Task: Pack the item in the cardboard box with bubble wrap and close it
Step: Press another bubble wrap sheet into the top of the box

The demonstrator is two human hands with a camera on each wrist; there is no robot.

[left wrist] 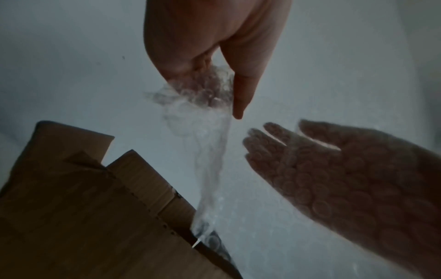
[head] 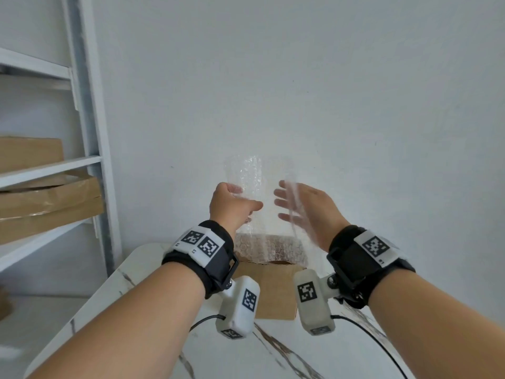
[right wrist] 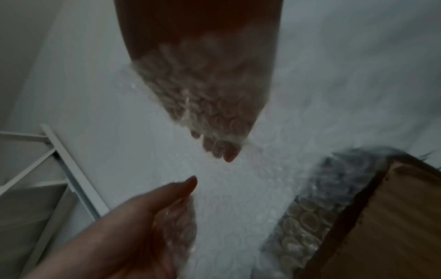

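A clear sheet of bubble wrap (head: 250, 187) hangs upright above an open cardboard box (head: 276, 291) on the marble table; its lower end (head: 269, 248) drops into the box. My left hand (head: 232, 203) grips the sheet's left edge, fingers curled round a bunched part (left wrist: 203, 90). My right hand (head: 300, 206) is spread flat, fingers straight, with the wrap lying over the palm (left wrist: 334, 169). In the right wrist view the wrap (right wrist: 307, 207) covers my right fingers (right wrist: 214, 120) and runs down beside the box wall (right wrist: 393, 217). What lies inside the box is hidden.
A white shelf rack (head: 90, 132) stands to the left, holding flat cardboard boxes (head: 49, 203). A white wall (head: 300, 77) rises right behind the table. The marble tabletop (head: 273, 356) shows in front of the box, with two black cables (head: 369, 337) trailing from the wrist cameras.
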